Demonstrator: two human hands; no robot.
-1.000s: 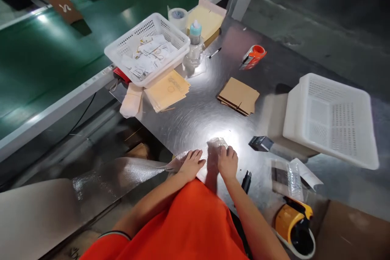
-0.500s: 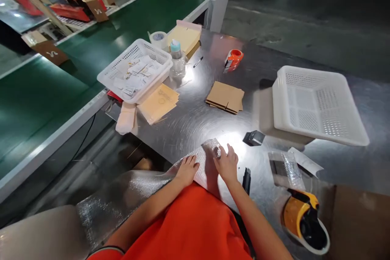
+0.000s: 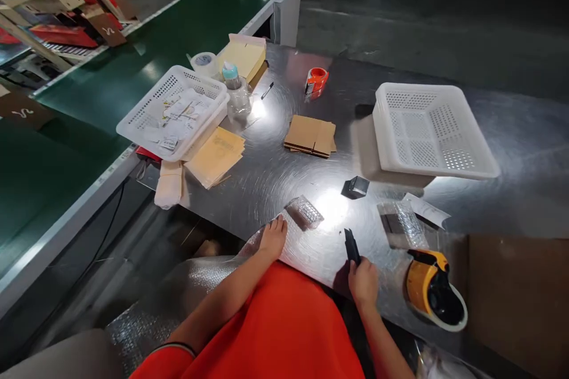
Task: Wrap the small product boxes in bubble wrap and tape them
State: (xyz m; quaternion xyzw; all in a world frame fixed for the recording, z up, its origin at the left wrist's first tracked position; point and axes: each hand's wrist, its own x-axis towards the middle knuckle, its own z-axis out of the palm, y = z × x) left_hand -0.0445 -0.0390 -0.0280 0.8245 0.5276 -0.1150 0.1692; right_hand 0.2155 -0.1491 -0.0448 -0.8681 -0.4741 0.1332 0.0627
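My left hand (image 3: 272, 239) lies flat, fingers stretched out, on a sheet of bubble wrap (image 3: 208, 272) that hangs over the table's near edge. Just beyond its fingertips is a folded, wrapped end of bubble wrap (image 3: 306, 212); what is inside cannot be made out. My right hand (image 3: 364, 282) is closed around the lower end of a black box cutter (image 3: 351, 247), which points away from me over the metal table (image 3: 267, 183). Past the cutter stands a small black box (image 3: 355, 187).
An orange tape dispenser (image 3: 316, 81) and flat cardboard pieces (image 3: 310, 135) lie ahead. At right are a white basket (image 3: 440, 166), a yellow tape dispenser (image 3: 420, 284) and a carton (image 3: 518, 302). A paper-filled basket (image 3: 128, 125), envelopes (image 3: 216, 157) and a green conveyor (image 3: 178, 29) are leftward.
My right hand has left the bubble wrap, moved right and toward me, and taken hold of the box cutter. The wrap's end now lies folded over. My left hand stays on the sheet.
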